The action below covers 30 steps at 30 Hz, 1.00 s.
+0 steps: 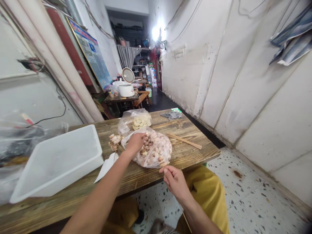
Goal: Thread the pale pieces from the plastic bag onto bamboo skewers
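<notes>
My left hand reaches into an open clear plastic bag full of small pale-pink and brownish pieces that look like raw meat. Its fingers are curled down among the darker pieces, and what they grip is hidden. Low at the bag's near right edge, my right hand is closed in a pinch around a thin skewer. Several pale pieces are threaded at the skewer's tip, just above my fingers. Left of the bag lies a bunch of loaded skewers.
Behind is another plastic bag with pale round slices. Bare wooden skewers lie on the wooden table at right, a grey crumpled cloth farther back. A white plastic tub and white paper are at left.
</notes>
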Available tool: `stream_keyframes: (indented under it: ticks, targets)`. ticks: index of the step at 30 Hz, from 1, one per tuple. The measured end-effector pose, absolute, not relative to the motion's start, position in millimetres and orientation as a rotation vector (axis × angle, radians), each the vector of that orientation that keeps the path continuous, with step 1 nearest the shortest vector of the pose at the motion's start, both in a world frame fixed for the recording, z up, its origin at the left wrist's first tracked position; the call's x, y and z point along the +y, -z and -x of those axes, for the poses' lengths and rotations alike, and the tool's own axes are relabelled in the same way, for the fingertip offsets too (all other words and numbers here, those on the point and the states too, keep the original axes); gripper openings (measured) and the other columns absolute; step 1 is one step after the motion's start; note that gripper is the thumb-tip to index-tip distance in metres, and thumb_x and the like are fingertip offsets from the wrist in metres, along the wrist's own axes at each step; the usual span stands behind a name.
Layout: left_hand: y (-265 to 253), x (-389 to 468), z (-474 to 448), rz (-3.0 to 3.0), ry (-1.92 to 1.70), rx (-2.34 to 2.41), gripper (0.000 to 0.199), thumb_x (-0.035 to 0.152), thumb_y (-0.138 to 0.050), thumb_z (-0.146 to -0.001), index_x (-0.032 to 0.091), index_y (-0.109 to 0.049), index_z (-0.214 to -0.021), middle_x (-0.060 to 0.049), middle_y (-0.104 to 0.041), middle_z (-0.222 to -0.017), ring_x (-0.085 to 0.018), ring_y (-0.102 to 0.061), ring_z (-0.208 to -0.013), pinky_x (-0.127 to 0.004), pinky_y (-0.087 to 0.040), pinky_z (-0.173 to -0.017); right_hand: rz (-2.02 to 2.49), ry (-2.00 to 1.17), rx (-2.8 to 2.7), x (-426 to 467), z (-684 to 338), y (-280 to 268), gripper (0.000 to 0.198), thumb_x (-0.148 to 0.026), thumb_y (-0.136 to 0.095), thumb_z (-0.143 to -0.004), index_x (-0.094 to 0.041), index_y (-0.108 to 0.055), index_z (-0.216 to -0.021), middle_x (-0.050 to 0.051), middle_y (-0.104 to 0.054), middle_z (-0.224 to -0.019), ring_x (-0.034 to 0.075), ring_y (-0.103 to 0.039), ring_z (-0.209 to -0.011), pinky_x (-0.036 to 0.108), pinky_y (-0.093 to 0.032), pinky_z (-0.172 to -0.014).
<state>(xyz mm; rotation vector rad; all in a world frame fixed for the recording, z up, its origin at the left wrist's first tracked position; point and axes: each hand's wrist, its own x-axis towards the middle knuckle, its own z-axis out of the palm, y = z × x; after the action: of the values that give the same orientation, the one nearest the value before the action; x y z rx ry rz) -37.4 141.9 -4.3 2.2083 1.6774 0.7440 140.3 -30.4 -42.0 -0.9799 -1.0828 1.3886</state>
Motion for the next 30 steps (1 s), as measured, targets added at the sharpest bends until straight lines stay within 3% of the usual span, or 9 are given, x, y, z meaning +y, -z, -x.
stream_keyframes:
  ticks: [3,5,9,15,22,30]
  targets:
    - [3,117,41,-1.799,-1.026,1.55,0.031,0.03,-0.053,-0.078,0.016,-0.066,-0.102,-0.01,-0.07,-0.087,-0.022,-0.065,-0.08,-0.031,-0.047,-0.075,0.961,-1.401,-1.076,-31,-137,36,0.034,-0.046,-0.052,-0.083,-0.012,-0.058,-0.083,-0.011,-0.03,-0.041,0.003,-0.018,-0.033,0.017,-0.013,-0.034]
    - [4,99,40,-1.369,-1.135,1.32,0.03,0.028,-0.059,-0.076,0.015,-0.065,-0.102,-0.007,-0.07,-0.077,-0.017,-0.065,-0.07,-0.027,-0.05,-0.068,0.969,-1.414,-1.074,-32,-133,32,0.033,-0.044,-0.053,-0.082,-0.012,-0.058,-0.083,-0.011,-0.032,-0.042,0.003,-0.019,-0.034,0.017,-0.012,-0.035]
    - [2,70,35,-0.9,-1.109,1.021,0.019,0.017,-0.061,-0.076,0.011,-0.067,-0.093,-0.009,-0.07,-0.09,-0.01,-0.064,-0.073,-0.018,-0.051,-0.07,0.969,-1.425,-1.086,-34,-127,28,0.035,-0.046,-0.053,-0.081,-0.012,-0.06,-0.083,-0.01,-0.034,-0.043,0.003,-0.021,-0.034,0.018,-0.013,-0.036]
    - [-8,47,31,-0.748,-1.055,0.827,0.025,0.006,-0.059,-0.077,0.01,-0.065,-0.101,-0.011,-0.066,-0.108,-0.013,-0.063,-0.093,-0.018,-0.051,-0.081,0.95,-1.426,-1.115,-36,-124,24,0.034,-0.045,-0.052,-0.082,-0.012,-0.06,-0.084,-0.01,-0.033,-0.043,0.003,-0.023,-0.035,0.018,-0.015,-0.036]
    - [0,41,34,-0.552,-1.075,0.694,0.02,0.015,-0.054,-0.083,0.011,-0.065,-0.1,-0.008,-0.07,-0.09,-0.013,-0.065,-0.084,-0.024,-0.053,-0.078,0.978,-1.434,-1.143,-40,-124,21,0.03,-0.041,-0.053,-0.082,-0.012,-0.061,-0.084,-0.009,-0.035,-0.044,0.004,-0.025,-0.036,0.017,-0.017,-0.037]
    - [9,40,36,-0.559,-1.046,0.691,0.02,0.015,-0.057,-0.081,0.011,-0.065,-0.1,-0.009,-0.07,-0.09,-0.015,-0.064,-0.086,-0.026,-0.053,-0.078,0.985,-1.423,-1.277,-41,-122,23,0.035,-0.044,-0.05,-0.084,-0.011,-0.062,-0.084,-0.008,-0.035,-0.046,0.004,-0.026,-0.038,0.018,-0.019,-0.038]
